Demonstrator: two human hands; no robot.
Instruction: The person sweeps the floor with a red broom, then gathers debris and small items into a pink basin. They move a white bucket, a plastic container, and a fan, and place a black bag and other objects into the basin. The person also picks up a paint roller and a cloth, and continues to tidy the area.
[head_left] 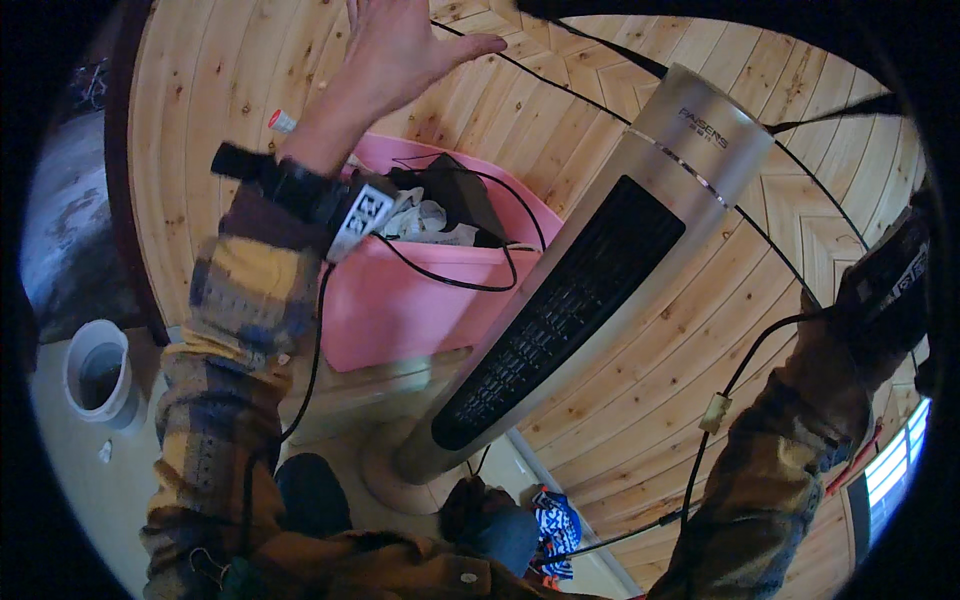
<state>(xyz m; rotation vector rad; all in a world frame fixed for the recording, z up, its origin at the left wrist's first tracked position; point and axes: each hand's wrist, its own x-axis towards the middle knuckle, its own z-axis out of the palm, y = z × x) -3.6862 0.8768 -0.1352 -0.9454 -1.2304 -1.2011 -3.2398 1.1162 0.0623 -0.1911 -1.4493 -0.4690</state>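
My left hand point(402, 62) is raised at the top of the view, in front of the wood-plank wall, with its thumb stretched out to the right. Its other fingers run partly out of the picture, and nothing shows in its grasp. A black device with a patterned tag point(362, 215) is strapped on that wrist. Between my arms a tall silver tower fan point(600, 290) with a black grille leans to the right in the picture, on a round base. My right forearm point(770, 470) reaches up at the right; its hand is lost beyond the dark rim.
Behind the fan stands a pink bin point(420, 305) holding crumpled white material and a dark box-like thing. A white bucket point(98, 375) is on the floor at left. Black cables point(755, 350) hang by both arms. A blue-and-white patterned item point(556, 525) lies near my legs.
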